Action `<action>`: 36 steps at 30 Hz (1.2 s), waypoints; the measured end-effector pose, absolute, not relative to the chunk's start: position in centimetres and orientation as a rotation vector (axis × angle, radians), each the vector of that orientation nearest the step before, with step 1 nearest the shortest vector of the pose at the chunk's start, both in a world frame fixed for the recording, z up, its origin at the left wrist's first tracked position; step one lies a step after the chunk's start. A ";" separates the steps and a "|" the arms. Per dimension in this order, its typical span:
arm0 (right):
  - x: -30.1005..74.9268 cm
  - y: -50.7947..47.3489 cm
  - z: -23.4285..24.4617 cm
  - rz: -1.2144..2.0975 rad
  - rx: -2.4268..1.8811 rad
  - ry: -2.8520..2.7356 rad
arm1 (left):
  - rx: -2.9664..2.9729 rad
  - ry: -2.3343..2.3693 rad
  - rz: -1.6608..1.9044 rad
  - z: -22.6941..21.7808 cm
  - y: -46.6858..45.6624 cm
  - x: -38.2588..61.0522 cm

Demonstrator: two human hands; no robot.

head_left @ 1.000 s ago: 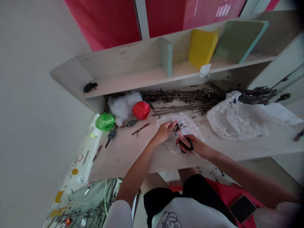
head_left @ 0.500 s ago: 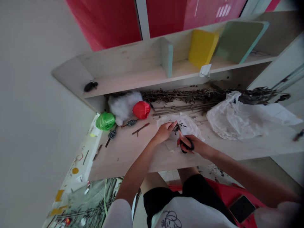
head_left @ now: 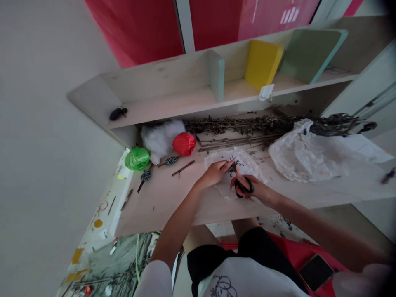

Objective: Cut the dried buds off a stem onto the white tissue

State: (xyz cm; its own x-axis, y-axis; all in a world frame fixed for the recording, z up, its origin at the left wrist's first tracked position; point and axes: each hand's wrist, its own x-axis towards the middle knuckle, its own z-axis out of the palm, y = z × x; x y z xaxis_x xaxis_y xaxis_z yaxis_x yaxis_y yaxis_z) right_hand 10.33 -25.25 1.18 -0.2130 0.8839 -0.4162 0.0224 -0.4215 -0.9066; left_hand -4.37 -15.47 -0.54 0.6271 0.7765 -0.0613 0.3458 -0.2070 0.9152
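My right hand (head_left: 247,187) is closed round the black handles of a pair of scissors (head_left: 251,185). The blades point away from me, close to the fingertips of my left hand (head_left: 215,172). Those fingers pinch a small piece of dark dried plant (head_left: 232,166). Both hands are over a white plastic bag (head_left: 252,165) spread on the desk, with dark dried bits scattered on it. How far apart the blades are is hard to make out.
Left of my hands are a red ball of plastic twine (head_left: 184,144), a green one (head_left: 137,159), white stuffing (head_left: 162,138) and a short twig (head_left: 183,168). Dried stalks (head_left: 238,126) lie along the back. A crumpled white bag (head_left: 309,154) sits to the right.
My left fingertips have shifted slightly to the right, closer to the scissors. The blade tips now show above the left fingers. My right hand has barely moved.
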 end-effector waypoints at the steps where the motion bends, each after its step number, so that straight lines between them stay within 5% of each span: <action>1: 10.3 -25.3 1.1 1.693 -1.396 -1.113 | 1.797 0.917 0.516 -0.6 -15.5 -4.4; 36: 10.5 -25.4 1.7 1.737 -1.412 -1.157 | 1.755 0.874 0.537 -0.6 -15.2 -4.5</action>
State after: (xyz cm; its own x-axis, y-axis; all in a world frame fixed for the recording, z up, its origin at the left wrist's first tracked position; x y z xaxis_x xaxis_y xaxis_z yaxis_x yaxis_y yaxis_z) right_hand 10.54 -25.42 1.71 -0.2435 0.8681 -0.4326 0.0652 -0.4304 -0.9003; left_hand -4.47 -15.22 -0.58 0.6320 0.7730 -0.0554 0.3005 -0.1786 0.9369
